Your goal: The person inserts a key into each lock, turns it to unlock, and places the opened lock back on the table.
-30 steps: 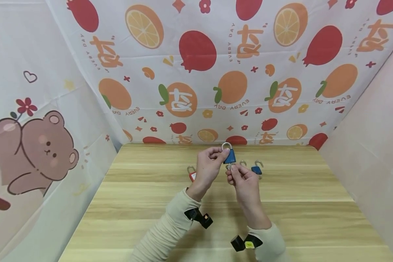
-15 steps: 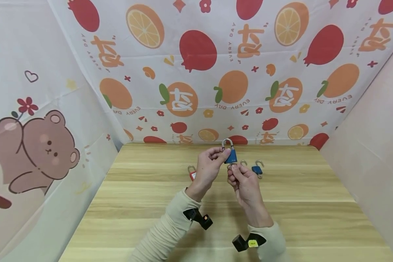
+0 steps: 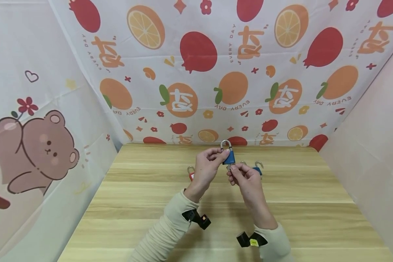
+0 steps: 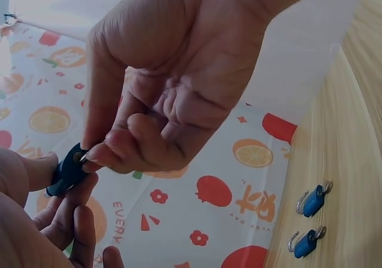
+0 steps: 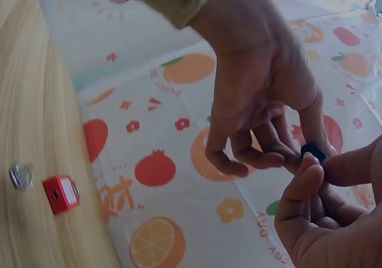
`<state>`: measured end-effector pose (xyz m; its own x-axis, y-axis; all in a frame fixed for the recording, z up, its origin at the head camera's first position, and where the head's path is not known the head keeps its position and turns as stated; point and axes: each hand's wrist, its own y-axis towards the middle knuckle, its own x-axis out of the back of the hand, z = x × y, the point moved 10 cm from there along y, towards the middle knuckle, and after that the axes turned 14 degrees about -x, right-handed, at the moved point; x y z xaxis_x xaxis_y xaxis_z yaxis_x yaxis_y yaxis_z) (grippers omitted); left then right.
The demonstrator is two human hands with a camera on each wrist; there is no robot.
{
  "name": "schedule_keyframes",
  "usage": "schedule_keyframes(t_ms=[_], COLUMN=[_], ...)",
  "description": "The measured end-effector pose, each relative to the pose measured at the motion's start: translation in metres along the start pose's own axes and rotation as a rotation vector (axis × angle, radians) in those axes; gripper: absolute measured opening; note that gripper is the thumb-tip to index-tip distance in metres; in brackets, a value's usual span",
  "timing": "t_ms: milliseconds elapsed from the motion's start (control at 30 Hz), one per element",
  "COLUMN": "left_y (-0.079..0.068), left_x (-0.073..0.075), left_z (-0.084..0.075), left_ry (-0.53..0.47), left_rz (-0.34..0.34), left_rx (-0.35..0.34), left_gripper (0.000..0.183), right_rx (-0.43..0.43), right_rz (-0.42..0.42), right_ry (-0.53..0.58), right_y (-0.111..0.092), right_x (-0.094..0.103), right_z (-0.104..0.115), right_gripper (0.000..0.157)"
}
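A blue padlock (image 3: 229,158) is held up above the back of the table between both hands. My left hand (image 3: 207,165) grips its body with thumb and fingers, and the shackle stands upward. My right hand (image 3: 249,183) pinches a small silver key (image 3: 229,167) at the padlock's lower end. In the left wrist view, part of the key's metal shows between the right fingers, beside the keyhole end of the blue padlock (image 4: 70,171). The right wrist view gives only a dark sliver of the padlock (image 5: 313,153), with fingers covering the rest.
Two more blue padlocks (image 4: 314,202) (image 4: 305,244) with open shackles lie on the wooden table (image 3: 144,203), silver metal at their ends. A red padlock (image 5: 61,194) lies left of my left hand, near a silver round object (image 5: 21,176). A fruit-print cloth (image 3: 170,94) hangs behind.
The held padlock's shackle has risen out of its body, and dark notches now show on its legs. Both hands stay almost in place; the right forearm has shifted slightly to the right.
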<state>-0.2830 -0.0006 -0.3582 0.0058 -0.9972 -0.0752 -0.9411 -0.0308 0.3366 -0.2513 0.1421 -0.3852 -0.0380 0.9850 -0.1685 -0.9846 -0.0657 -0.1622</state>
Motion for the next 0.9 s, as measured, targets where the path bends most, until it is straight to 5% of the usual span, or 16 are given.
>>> schedule_keyframes(t_ms=[433, 900], left_y=[0.001, 0.0], left_x=[0.008, 0.009], left_z=[0.0, 0.001], left_ry=[0.001, 0.005], left_rz=[-0.009, 0.02], left_rx=[-0.015, -0.036], left_gripper=[0.028, 0.027], right_rx=[0.074, 0.065], right_rz=[-0.015, 0.039], right_ry=[-0.292, -0.38], right_y=[0.004, 0.015], right_x=[0.007, 0.001], right_z=[0.021, 0.033], right_gripper=[0.025, 0.032])
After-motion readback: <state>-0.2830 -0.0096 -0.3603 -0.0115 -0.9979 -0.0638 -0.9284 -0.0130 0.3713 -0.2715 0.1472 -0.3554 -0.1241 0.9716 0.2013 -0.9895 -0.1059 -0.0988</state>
